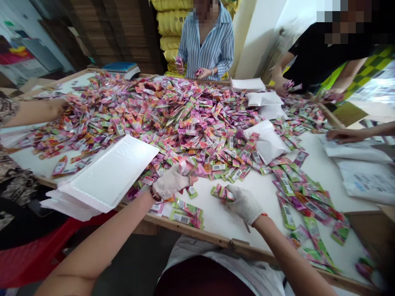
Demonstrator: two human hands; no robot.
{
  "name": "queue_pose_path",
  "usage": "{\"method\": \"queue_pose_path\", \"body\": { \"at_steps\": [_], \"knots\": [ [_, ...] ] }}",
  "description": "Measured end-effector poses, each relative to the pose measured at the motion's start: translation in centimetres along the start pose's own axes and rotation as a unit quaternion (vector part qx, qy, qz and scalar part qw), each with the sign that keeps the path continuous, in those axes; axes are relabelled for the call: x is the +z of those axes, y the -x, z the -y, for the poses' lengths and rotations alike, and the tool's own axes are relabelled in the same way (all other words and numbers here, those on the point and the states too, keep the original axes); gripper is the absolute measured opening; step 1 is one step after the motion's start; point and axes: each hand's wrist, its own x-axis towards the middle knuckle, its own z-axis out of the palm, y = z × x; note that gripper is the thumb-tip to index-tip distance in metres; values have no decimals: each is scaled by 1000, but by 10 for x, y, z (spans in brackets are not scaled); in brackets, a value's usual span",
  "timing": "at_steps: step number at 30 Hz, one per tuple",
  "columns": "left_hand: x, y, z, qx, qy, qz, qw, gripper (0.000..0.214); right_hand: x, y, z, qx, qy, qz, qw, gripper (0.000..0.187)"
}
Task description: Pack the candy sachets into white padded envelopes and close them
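Observation:
A big heap of small pink, green and orange sachets [173, 111] covers the white table [262, 193]. My left hand [171, 183], in a white glove, is closed on a pink sachet [187, 166] at the heap's near edge. My right hand [245, 203], also gloved, is closed on a small bunch of green and pink sachets [221, 192] just above the tabletop. A few loose sachets [187, 213] lie between my arms near the table's front edge.
A stack of white padded envelopes [105, 176] overhangs the front left edge. More white envelopes [267, 142] lie at mid-right and far right. A person in a striped shirt [206, 45] stands across the table; other people's hands [342, 135] work at left and right. Sachets trail along the right side.

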Motion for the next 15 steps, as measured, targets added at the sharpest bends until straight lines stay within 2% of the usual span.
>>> {"method": "queue_pose_path", "body": {
  "at_steps": [1, 3, 6, 8, 9, 11, 13, 15],
  "knots": [
    [4, -4, 5, 52, -67, 22, 996, 21, 3, -3, 4, -4, 12, -2, 1000, 28],
    [11, -12, 17, 143, -206, 76, 965, 12, 7, -9, 8, 4, 31, 6, 999, 29],
    [22, -24, 27, 200, -352, 119, 906, 12, 7, -12, 8, 12, 29, 23, 999, 26],
    [27, -32, 26, 239, -398, 115, 878, 15, 5, -9, 7, -4, 32, 6, 999, 26],
    [27, -36, 22, 253, -385, 106, 881, 16, 3, -6, 7, -16, 31, -11, 999, 26],
    [24, -42, 10, 247, -303, 97, 915, 12, 2, 1, 11, -24, 7, -33, 999, 23],
    [14, -44, -2, 200, -208, 89, 953, 10, 3, 6, 22, -21, -58, -27, 998, 24],
    [-2, -39, -11, 151, -151, 70, 974, 16, 7, 7, 42, -32, -129, -5, 991, 29]
  ]
}}
